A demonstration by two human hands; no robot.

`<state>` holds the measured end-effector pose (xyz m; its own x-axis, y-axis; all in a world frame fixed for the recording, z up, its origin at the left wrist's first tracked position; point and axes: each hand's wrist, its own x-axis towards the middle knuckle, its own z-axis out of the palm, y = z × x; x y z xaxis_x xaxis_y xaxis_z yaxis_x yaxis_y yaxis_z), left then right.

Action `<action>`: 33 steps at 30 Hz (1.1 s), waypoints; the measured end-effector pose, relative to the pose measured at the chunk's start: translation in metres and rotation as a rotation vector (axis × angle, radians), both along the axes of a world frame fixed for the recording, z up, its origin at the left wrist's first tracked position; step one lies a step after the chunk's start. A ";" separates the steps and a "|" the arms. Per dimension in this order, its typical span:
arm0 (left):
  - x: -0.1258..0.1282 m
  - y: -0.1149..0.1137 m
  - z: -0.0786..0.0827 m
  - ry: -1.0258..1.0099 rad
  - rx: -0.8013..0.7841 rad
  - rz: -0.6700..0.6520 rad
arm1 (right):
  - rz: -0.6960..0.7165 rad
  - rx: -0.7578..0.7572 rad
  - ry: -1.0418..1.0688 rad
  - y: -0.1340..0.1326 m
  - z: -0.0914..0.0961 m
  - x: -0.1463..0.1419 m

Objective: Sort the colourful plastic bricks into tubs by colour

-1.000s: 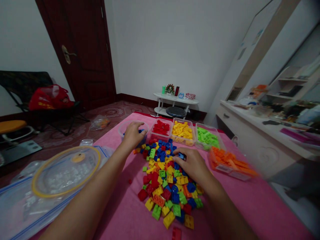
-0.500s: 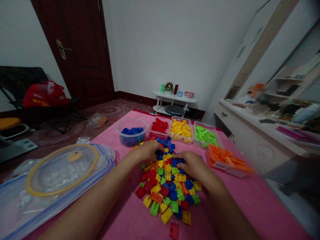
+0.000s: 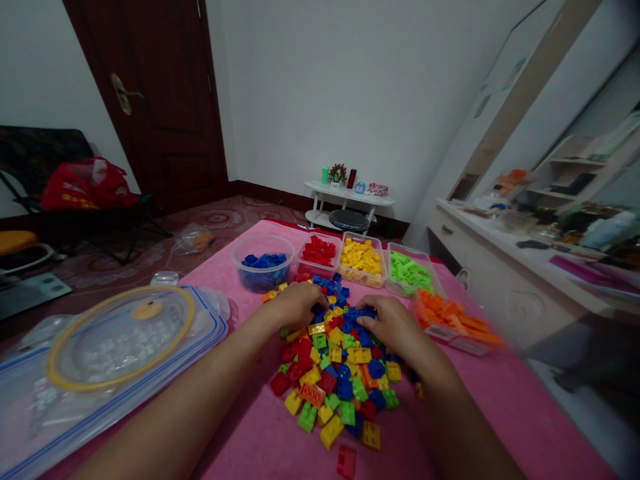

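A heap of toy building bricks (image 3: 345, 373) in red, yellow, green, blue and orange lies on the pink-covered table (image 3: 260, 407). My left hand (image 3: 299, 303) reaches into the heap's far left side, fingers curled down around blue bricks and partly hidden. Across from it, my right hand (image 3: 390, 319) has its thumb and fingers closed around blue bricks (image 3: 367, 311) at the heap's right side. Beyond the hands stand a round tub of blue bricks (image 3: 263, 272) and boxes of red bricks (image 3: 319, 253), yellow bricks (image 3: 361, 257), green bricks (image 3: 410, 270) and orange bricks (image 3: 455, 320).
At the left lies a clear zip bag (image 3: 200, 333) with a yellow-rimmed round lid (image 3: 190, 313) on it. One red brick (image 3: 346, 461) sits apart near me. A white dresser (image 3: 480, 267) stands to the right, a low white shelf (image 3: 345, 190) by the far wall.
My right hand has drawn slightly up and right, away from the heap's middle, with its thumb and fingers closer around blue bricks. My left hand has barely moved.
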<state>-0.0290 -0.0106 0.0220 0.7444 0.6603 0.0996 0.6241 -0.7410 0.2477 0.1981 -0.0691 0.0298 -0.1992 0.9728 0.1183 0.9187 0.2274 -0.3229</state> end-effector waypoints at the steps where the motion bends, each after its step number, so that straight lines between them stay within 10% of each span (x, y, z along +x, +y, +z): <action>1: 0.000 -0.001 -0.001 0.009 0.002 0.000 | 0.001 0.003 0.001 -0.001 0.000 -0.001; 8: 0.010 0.002 -0.002 -0.276 -0.176 0.085 | -0.017 0.049 0.074 -0.004 0.010 -0.005; 18: 0.038 -0.023 0.005 -1.036 -1.252 0.179 | 0.040 0.430 0.353 -0.017 0.037 -0.027; 26: 0.032 -0.022 0.013 -0.994 -1.269 0.214 | 0.018 0.450 0.324 -0.016 0.036 -0.025; 33: 0.024 -0.018 0.017 -1.113 -1.605 0.051 | 0.014 0.446 0.336 -0.018 0.037 -0.026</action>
